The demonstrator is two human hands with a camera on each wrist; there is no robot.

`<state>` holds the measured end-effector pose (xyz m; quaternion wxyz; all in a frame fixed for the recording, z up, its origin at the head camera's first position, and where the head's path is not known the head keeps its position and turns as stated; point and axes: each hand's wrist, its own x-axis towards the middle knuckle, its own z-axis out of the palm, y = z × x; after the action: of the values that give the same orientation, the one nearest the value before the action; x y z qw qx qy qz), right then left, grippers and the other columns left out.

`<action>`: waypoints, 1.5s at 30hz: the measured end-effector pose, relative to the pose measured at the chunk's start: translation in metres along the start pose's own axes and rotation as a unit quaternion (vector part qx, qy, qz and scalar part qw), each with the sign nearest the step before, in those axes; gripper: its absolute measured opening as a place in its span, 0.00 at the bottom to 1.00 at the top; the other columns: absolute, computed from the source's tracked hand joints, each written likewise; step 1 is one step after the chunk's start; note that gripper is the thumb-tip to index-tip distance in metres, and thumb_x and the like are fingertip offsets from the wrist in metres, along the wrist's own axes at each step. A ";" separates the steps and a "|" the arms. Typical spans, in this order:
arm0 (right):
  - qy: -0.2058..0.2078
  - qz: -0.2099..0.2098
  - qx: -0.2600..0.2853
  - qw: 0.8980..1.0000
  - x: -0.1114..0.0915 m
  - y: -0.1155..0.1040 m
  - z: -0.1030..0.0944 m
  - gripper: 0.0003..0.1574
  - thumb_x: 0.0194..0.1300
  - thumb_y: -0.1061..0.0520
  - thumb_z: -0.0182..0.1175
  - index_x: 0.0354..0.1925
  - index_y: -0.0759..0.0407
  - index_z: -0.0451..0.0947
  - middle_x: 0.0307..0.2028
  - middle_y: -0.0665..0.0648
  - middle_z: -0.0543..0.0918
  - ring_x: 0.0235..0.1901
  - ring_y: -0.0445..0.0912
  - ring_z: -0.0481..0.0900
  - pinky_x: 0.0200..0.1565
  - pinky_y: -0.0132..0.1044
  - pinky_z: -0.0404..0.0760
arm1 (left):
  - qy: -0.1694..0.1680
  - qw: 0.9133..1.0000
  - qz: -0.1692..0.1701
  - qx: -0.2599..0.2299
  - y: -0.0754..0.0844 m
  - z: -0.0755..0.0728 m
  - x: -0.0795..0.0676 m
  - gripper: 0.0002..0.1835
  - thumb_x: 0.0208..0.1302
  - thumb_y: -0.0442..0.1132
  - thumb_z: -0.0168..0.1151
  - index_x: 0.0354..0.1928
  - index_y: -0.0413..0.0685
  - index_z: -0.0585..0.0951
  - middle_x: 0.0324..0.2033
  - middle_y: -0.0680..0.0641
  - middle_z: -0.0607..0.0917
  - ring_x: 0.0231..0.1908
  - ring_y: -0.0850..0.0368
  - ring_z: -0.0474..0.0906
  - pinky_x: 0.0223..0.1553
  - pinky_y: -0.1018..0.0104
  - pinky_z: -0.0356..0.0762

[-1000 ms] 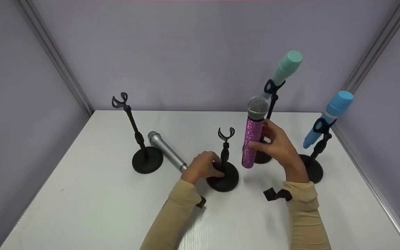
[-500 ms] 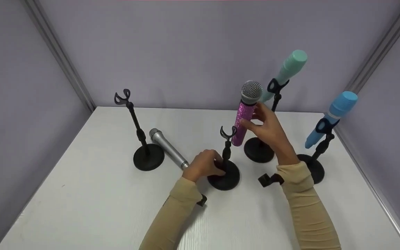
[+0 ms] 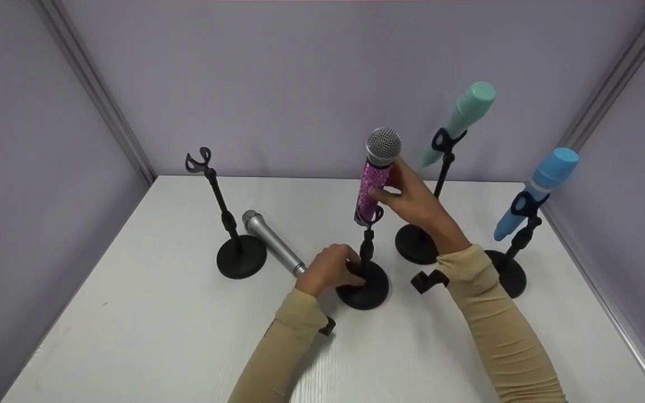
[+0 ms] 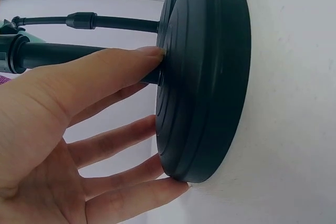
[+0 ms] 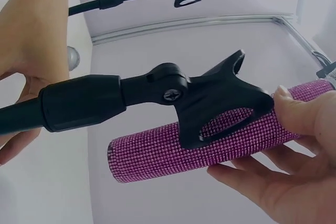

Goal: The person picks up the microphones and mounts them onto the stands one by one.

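In the head view my right hand [image 3: 412,198] grips a pink glittery microphone [image 3: 372,190] with a silver mesh head, holding it tilted upright. Its lower end overlaps the forked clip of the middle black stand. From the right wrist view, the clip [image 5: 220,103] stands in front of the studded pink handle [image 5: 152,153], with my thumb and fingers around the handle farther up. My left hand [image 3: 331,270] rests on that stand's round base [image 3: 370,291]. In the left wrist view its thumb and spread fingers press the top of the base [image 4: 205,87], beside the pole.
A silver microphone [image 3: 275,243] lies left of my left hand, beside a stand with a bare clip [image 3: 237,257]. At the right, stands hold a mint-green microphone [image 3: 471,106] and a blue microphone [image 3: 546,173]. Grey walls border the white table [image 3: 160,336].
My right hand has carried the pink microphone left and up, from beside the middle stand to its clip. My left hand has stayed on the base.
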<state>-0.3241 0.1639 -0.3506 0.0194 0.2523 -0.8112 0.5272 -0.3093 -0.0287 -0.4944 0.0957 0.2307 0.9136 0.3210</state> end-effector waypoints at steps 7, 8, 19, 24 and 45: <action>-0.054 -0.005 -0.019 0.998 -0.002 -0.002 -0.002 0.41 0.69 0.66 0.65 0.76 0.57 0.62 0.67 0.65 0.74 0.67 0.60 0.76 0.64 0.57 0.78 | 0.004 1.000 0.008 0.000 0.000 0.000 -0.001 0.15 0.53 0.41 0.81 0.42 0.46 0.91 0.39 0.50 0.91 0.36 0.61 0.78 0.43 0.64 0.80; -0.063 -0.007 -0.022 0.998 -0.002 -0.001 -0.003 0.39 0.69 0.66 0.64 0.74 0.59 0.63 0.67 0.65 0.75 0.67 0.61 0.76 0.64 0.57 0.79 | 0.004 1.000 0.010 0.000 -0.001 0.001 -0.001 0.14 0.53 0.41 0.81 0.42 0.46 0.91 0.38 0.50 0.91 0.36 0.62 0.78 0.42 0.65 0.79; -0.115 -0.045 -0.018 0.992 -0.011 0.010 0.002 0.50 0.56 0.68 0.76 0.72 0.64 0.63 0.63 0.65 0.73 0.69 0.55 0.71 0.75 0.51 0.66 | 0.006 1.000 0.002 0.012 0.001 0.000 0.001 0.14 0.52 0.42 0.81 0.40 0.47 0.91 0.35 0.51 0.91 0.34 0.61 0.77 0.40 0.64 0.78; -0.101 -0.054 -0.044 0.993 -0.011 0.013 0.006 0.53 0.52 0.68 0.78 0.72 0.64 0.64 0.63 0.64 0.74 0.68 0.55 0.73 0.73 0.51 0.69 | 0.009 1.000 0.001 0.013 0.001 0.001 0.002 0.14 0.52 0.43 0.82 0.40 0.48 0.92 0.34 0.51 0.91 0.34 0.61 0.77 0.39 0.64 0.78; -0.081 -0.033 -0.065 0.994 -0.003 0.023 0.000 0.38 0.51 0.60 0.82 0.59 0.60 0.79 0.55 0.63 0.84 0.55 0.51 0.85 0.58 0.47 0.85 | 0.001 1.000 0.001 0.013 0.002 0.003 0.003 0.15 0.53 0.42 0.81 0.42 0.46 0.91 0.35 0.49 0.92 0.34 0.61 0.78 0.40 0.64 0.80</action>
<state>-0.3312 0.1721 -0.3710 -0.0128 0.3187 -0.8340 0.4502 -0.3101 -0.0249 -0.4954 0.0908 0.2327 0.9176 0.3092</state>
